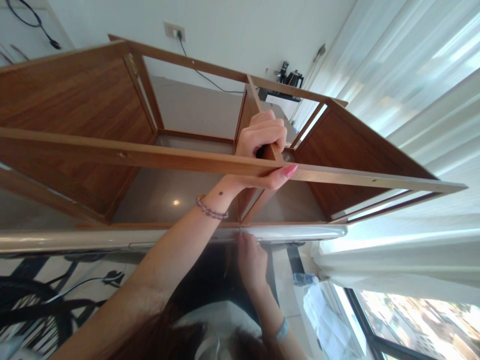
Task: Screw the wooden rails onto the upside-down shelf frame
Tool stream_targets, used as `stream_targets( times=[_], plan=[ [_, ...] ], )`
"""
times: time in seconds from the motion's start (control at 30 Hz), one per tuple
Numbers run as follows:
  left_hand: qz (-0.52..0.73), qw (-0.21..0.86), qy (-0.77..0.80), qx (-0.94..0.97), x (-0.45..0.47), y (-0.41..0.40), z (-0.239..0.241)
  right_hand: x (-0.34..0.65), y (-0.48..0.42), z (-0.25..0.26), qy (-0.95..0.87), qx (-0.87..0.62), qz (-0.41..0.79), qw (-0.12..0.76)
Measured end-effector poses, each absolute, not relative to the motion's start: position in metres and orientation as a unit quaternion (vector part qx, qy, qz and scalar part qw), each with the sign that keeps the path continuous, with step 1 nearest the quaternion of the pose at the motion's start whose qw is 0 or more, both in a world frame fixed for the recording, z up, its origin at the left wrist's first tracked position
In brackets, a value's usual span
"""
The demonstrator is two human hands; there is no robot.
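A brown wooden cabinet frame [172,157], with panelled ends and open top and front, stands on a glossy grey tabletop [180,195]. My left hand [262,137] reaches over the long front rail. Its fingers wrap round the middle divider [243,112] where it meets that rail, and the thumb presses along the rail's near face. Lower down, my right hand [253,260] is at the table's rounded front edge [292,233], just below the foot of the divider. Its fingers are bent together; whatever they pinch, if anything, is too small to make out.
Behind the frame is a white wall with a socket [174,32] and a plugged-in cable. A black kettle [294,79] stands on a dark shelf. White curtains [431,110] hang on the right, above a window. A black wheeled object [33,310] and clear plastic wrapping [326,315] lie below table level.
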State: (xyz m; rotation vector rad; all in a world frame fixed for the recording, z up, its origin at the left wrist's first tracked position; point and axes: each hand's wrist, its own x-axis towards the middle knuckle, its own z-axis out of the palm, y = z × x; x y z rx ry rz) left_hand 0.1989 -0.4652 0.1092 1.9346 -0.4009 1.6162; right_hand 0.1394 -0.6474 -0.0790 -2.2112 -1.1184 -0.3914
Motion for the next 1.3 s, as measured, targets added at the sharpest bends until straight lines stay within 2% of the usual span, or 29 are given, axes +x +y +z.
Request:
stream_targets(
  times=[0.17,0.3,0.4,0.5,0.6,0.67,0.73,0.87,1.07,1.13,1.23,1.3],
  plan=[
    [0.640,0.309,-0.208,0.672,0.203,-0.465,0.114,0.136,-0.645,-0.071,-0.415,-0.833,-0.080,0.357],
    [0.618,0.316,-0.184,0.696,0.202,-0.466,0.113,0.124,-0.636,-0.060,-0.384,-0.822,-0.018,0.420],
    [0.612,0.305,-0.175,0.708,0.200,-0.467,0.112,0.114,-0.627,-0.050,-0.304,-0.778,0.105,0.540],
    [0.616,0.307,-0.183,0.702,0.200,-0.467,0.112,0.107,-0.620,-0.044,-0.177,-0.658,0.267,0.681],
    [0.627,0.308,-0.210,0.684,0.201,-0.466,0.111,0.104,-0.615,-0.045,-0.089,-0.560,0.341,0.750],
    [0.628,0.307,-0.206,0.684,0.202,-0.466,0.111,0.102,-0.612,-0.048,-0.072,-0.541,0.350,0.762],
    [0.622,0.309,-0.190,0.694,0.202,-0.467,0.110,0.101,-0.611,-0.052,-0.102,-0.593,0.313,0.735],
    [0.624,0.311,-0.183,0.693,0.202,-0.467,0.110,0.110,-0.615,-0.066,-0.196,-0.748,0.149,0.617],
    [0.626,0.266,-0.167,0.714,0.205,-0.465,0.108,0.144,-0.636,-0.070,-0.291,-0.796,0.056,0.528],
    [0.636,0.271,-0.177,0.701,0.206,-0.465,0.108,0.149,-0.640,-0.064,-0.352,-0.819,-0.004,0.452],
    [0.647,0.282,-0.193,0.682,0.206,-0.465,0.108,0.151,-0.640,-0.055,-0.450,-0.834,-0.160,0.275],
    [0.645,0.280,-0.194,0.685,0.206,-0.465,0.108,0.152,-0.639,-0.052,-0.481,-0.821,-0.225,0.210]
  ],
)
